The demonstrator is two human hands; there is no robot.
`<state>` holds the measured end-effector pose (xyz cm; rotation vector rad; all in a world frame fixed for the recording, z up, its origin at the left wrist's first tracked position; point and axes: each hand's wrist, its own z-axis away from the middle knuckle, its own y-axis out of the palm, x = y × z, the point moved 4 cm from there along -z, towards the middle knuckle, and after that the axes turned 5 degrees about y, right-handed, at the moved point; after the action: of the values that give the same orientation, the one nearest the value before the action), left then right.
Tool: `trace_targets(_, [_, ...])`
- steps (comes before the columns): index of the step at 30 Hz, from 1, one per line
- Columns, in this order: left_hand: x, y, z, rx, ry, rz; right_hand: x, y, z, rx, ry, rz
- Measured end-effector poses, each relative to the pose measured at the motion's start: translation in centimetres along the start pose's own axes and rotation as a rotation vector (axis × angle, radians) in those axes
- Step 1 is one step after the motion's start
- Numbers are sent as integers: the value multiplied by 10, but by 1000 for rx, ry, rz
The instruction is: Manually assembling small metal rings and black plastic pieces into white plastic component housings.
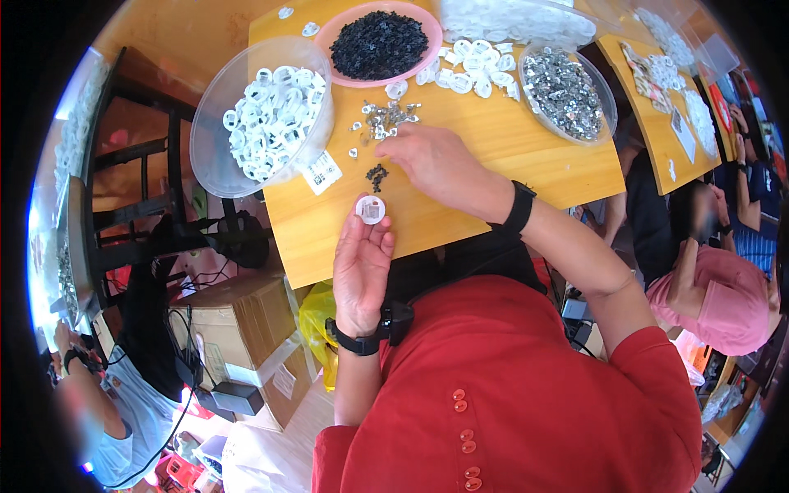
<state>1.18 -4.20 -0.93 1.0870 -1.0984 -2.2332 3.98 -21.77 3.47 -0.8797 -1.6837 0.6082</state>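
Observation:
Near the table's front edge, my left hand [362,267] is closed on a round white plastic part [371,209], held by its rim between thumb and fingers. The part's face shows a greyish, metallic-looking middle. My right hand [436,164] is farther in, with thumb and fingertips pinched together; whatever they hold is too small to make out. Just beyond those fingertips lies a loose pile of small silver metal pieces [386,119]. A little heap of small black pieces [376,177] sits between my two hands.
A clear tub of white parts [202,140] stands at left. At the back are a pink bowl of black pieces [322,41], loose white rings [477,62] and a clear bowl of metal pieces [610,107]. A cardboard box [238,316] stands below left; people sit on both sides.

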Motion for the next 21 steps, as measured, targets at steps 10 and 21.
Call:
trace_targets(10, [2, 1, 0, 17, 0, -97, -5, 0, 5, 128, 15, 135])
trace_targets(21, [3, -1, -2, 48, -1, -91, -19, -2, 4, 34, 23, 55])
